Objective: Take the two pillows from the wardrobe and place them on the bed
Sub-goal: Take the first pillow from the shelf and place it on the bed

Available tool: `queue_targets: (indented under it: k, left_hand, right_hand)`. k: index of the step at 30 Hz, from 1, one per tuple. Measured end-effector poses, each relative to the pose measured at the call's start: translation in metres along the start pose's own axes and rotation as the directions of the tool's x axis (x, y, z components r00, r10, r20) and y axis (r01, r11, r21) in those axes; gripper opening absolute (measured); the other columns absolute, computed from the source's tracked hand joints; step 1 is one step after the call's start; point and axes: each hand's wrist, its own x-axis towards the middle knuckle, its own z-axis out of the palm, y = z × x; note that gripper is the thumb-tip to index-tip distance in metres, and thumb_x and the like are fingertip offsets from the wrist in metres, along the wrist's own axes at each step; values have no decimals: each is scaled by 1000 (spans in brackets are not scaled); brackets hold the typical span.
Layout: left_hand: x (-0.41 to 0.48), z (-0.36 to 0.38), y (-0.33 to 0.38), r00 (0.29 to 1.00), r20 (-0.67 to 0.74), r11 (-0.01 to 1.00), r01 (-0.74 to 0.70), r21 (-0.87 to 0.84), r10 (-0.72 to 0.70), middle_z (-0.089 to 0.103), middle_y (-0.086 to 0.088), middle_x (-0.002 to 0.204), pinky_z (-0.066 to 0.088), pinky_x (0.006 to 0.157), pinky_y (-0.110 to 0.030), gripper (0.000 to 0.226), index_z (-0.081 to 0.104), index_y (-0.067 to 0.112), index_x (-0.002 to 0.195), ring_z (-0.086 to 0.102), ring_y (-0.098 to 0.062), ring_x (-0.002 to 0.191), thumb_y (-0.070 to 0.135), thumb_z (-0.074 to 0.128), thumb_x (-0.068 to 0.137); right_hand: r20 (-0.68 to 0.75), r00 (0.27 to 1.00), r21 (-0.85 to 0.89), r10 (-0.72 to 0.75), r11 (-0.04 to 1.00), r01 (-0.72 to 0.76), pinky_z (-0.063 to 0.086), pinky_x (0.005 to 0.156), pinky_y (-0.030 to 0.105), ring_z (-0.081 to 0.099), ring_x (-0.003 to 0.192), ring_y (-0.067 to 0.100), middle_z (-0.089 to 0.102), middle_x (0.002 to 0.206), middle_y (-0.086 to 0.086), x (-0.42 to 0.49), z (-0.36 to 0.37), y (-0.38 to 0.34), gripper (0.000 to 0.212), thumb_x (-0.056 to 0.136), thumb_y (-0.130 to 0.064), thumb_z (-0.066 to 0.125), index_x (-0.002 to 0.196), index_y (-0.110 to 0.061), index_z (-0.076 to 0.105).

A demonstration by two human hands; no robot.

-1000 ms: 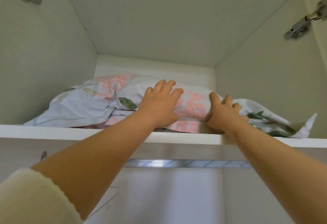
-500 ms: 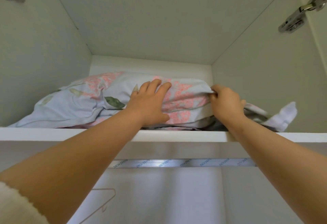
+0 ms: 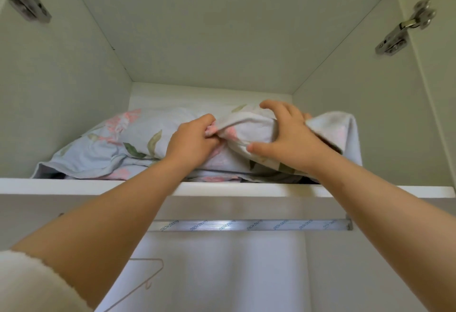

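Top compartment of wardrobe (image 3: pixel 222 40), seen from below. Floral pillows (image 3: pixel 118 144) stacked on upper shelf (image 3: pixel 74 186). Left hand (image 3: pixel 192 141), grip clamped on bunched fabric of top pillow. Right hand (image 3: pixel 288 136), fingers spread, cupping raised right end of same pillow. Below shelf: hanging rail (image 3: pixel 246 225), wire hanger (image 3: pixel 145 274).

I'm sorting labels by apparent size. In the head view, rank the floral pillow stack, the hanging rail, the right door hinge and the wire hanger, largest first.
1. floral pillow stack
2. hanging rail
3. wire hanger, partly hidden by the arm, so unsure
4. right door hinge
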Motion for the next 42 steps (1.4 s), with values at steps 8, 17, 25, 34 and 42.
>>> queue_targets:
  k: [8,17,25,34,42]
  left_hand:
    - [0,-29,4,965,232,960,172,-220,-119,52,5,65,37,54,-20,19,52,21,66,48,-18,70,8,64,73]
    - [23,-29,62,834,514,846,413,-336,-202,59,0,113,50,89,-33,74,47,22,127,61,-18,99,61,66,67]
    - [44,22,59,924,263,902,158,402,-279,58,-13,125,43,99,-50,32,61,17,112,54,-37,114,25,57,81]
    - [97,-78,61,954,-235,973,213,93,-187,60,-29,119,45,90,-42,34,63,-3,109,56,-43,111,23,48,92]
    - [27,-126,36,989,-149,997,32,76,-20,64,-31,95,36,67,-34,32,64,-8,90,59,-36,90,19,48,93]
  right_hand:
    - [244,928,-43,282,959,-280,38,96,30,51,116,26,57,129,6,-17,-11,33,46,83,-40,62,126,-26,50]
    - [-1,995,73,103,992,-103,33,64,29,48,78,23,56,78,4,-24,4,-9,31,92,-22,47,62,-21,45]
    - [133,987,416,94,898,-141,47,88,28,63,94,11,72,95,-8,-43,-18,-6,19,86,-40,56,88,-27,70]
    - [36,974,415,222,884,-217,34,96,24,47,120,14,48,135,-5,-39,-37,-5,35,91,-42,46,124,-32,51]
    - [-207,967,242,146,966,-94,29,111,47,30,136,21,36,144,0,-32,-23,-36,69,78,-43,63,139,-33,30]
